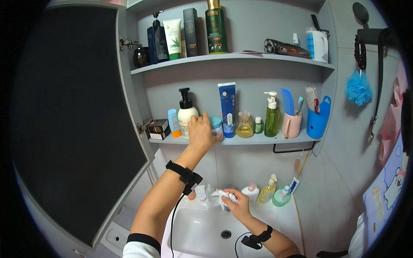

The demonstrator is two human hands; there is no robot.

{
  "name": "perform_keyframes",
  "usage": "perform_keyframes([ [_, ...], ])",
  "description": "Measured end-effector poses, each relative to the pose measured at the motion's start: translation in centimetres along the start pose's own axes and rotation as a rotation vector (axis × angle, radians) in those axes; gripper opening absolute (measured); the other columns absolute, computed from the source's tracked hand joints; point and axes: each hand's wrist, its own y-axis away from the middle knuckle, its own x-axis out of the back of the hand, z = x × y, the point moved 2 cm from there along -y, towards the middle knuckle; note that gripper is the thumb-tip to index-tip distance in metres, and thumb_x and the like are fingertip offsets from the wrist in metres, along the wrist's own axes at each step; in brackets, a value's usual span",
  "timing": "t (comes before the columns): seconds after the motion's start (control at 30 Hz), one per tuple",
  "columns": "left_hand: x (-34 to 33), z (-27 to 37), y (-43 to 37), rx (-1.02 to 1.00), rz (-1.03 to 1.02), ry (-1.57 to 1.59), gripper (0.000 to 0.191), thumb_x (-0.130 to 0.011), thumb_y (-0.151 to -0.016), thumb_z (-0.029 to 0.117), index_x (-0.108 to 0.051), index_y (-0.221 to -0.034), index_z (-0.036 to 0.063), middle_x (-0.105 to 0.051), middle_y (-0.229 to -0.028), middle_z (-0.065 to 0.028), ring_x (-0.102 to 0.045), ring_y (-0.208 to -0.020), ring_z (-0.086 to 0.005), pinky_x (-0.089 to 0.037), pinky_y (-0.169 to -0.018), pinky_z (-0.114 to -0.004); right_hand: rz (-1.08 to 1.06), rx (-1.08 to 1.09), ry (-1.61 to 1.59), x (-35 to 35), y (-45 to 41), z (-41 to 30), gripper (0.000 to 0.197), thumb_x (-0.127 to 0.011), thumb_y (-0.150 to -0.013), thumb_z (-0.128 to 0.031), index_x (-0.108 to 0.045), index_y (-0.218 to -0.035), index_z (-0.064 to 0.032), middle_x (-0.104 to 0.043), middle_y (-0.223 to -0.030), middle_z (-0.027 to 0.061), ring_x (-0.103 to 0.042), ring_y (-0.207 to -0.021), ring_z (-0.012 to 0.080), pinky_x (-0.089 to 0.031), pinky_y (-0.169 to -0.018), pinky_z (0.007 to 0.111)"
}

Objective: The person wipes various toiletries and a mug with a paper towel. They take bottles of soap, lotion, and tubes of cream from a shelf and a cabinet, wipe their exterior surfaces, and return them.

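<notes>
My left hand (201,133) is at the middle shelf (251,139), fingers spread beside a small jar with a blue lid (215,122). The thumb lies across the jar's lower front, and I cannot tell whether the hand grips it. Just left of those fingers stands a cream pump bottle with a black top (185,114). A blue tube (227,109) stands upright to the jar's right. Lower down, my right hand (237,203) holds a crumpled white tissue or cloth (222,197) above the back of the white sink (196,225), partly covering the faucet.
An open cabinet door (77,129) fills the left side. Bottles, a perfume bottle (244,125), a pink cup (292,125) and a blue holder (317,121) line the shelf's right. Above, an electric shaver (285,48) lies among toiletries. Pump bottles (267,190) stand behind the sink.
</notes>
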Motion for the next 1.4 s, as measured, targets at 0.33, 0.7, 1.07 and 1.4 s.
perform_keyframes([
  [0.33, 0.1, -0.4, 1.2, 0.096, 0.034, 0.122, 0.093, -0.079, -0.054, 0.04, -0.039, -0.123, -0.007, -0.056, -0.102, -0.019, -0.05, -0.097, -0.0324, -0.042, -0.085, -0.038, -0.023, 0.009, -0.044, -1.0, -0.2, 0.8, 0.02, -0.064, -0.077, -0.003, -0.062, -0.096, 0.0001, -0.063, -0.085, 0.0034, -0.056, -0.074, 0.0074, -0.046, -0.065, 0.021],
  [0.7, -2.0, 1.1, 3.2, 0.274, 0.244, 0.38, 0.101, -0.083, -0.053, 0.034, -0.028, -0.131, 0.0007, -0.043, -0.117, -0.0183, -0.041, -0.11, -0.0342, -0.039, -0.089, -0.041, -0.002, -0.02, -0.088, -0.9, -0.4, 0.3, 0.021, -0.064, -0.077, -0.007, -0.062, -0.097, -0.001, -0.062, -0.085, 0.0033, -0.056, -0.075, 0.0078, -0.046, -0.066, 0.022],
  [1.07, -1.9, -0.2, 4.8, 0.165, 0.236, 0.686, 0.096, -0.08, -0.054, 0.02, -0.027, -0.13, -0.0069, -0.042, -0.118, -0.0218, -0.042, -0.111, -0.0354, -0.035, -0.096, -0.04, 0.399, 0.268, -0.195, 2.3, -5.0, -5.1, 0.023, -0.059, -0.082, -0.005, -0.056, -0.104, 0.0019, -0.06, -0.093, 0.0053, -0.055, -0.079, 0.0084, -0.045, -0.07, 0.021],
  [1.4, 4.5, -0.8, 10.9, 0.229, -0.154, 1.073, 0.098, -0.079, -0.059, 0.02, -0.021, -0.135, -0.0035, -0.044, -0.123, -0.0223, -0.051, -0.11, -0.0303, -0.045, -0.088, -0.037, 0.113, 0.327, -0.253, -2.3, -7.7, -7.7, 0.025, -0.057, -0.086, -0.01, -0.054, -0.109, -0.0004, -0.058, -0.098, 0.0041, -0.052, -0.089, 0.0085, -0.043, -0.077, 0.022],
])
